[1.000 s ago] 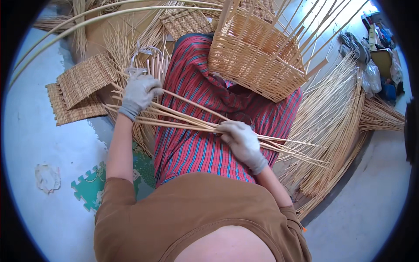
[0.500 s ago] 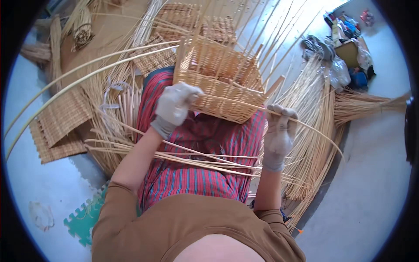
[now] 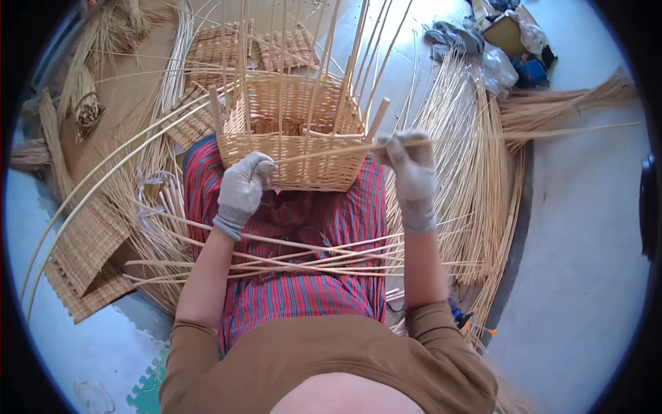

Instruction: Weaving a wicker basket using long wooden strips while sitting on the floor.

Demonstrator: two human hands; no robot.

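A half-woven wicker basket (image 3: pixel 314 170) with tall upright stakes rests on my lap, its near wall facing me. Across that wall runs a thin wicker strand (image 3: pixel 331 152). My left hand (image 3: pixel 243 185), in a pale work glove, pinches the strand's left end close to the basket's lower left side. My right hand (image 3: pixel 412 181), gloved too, is closed around the strand just off the basket's right corner. Beyond it, the strand's free length stretches out to the right.
Several loose canes (image 3: pixel 317 265) lie across my striped cloth (image 3: pixel 296 297). A large bundle of canes (image 3: pixel 469 193) spreads on the floor at right. Woven panels (image 3: pixel 93 245) lie at left, with more behind the basket. Two long canes arc left from the basket.
The basket has turned from tilted to nearly level and sits further left in view. The strand's free end, which drooped to the right, now swings up and outward with my right hand.
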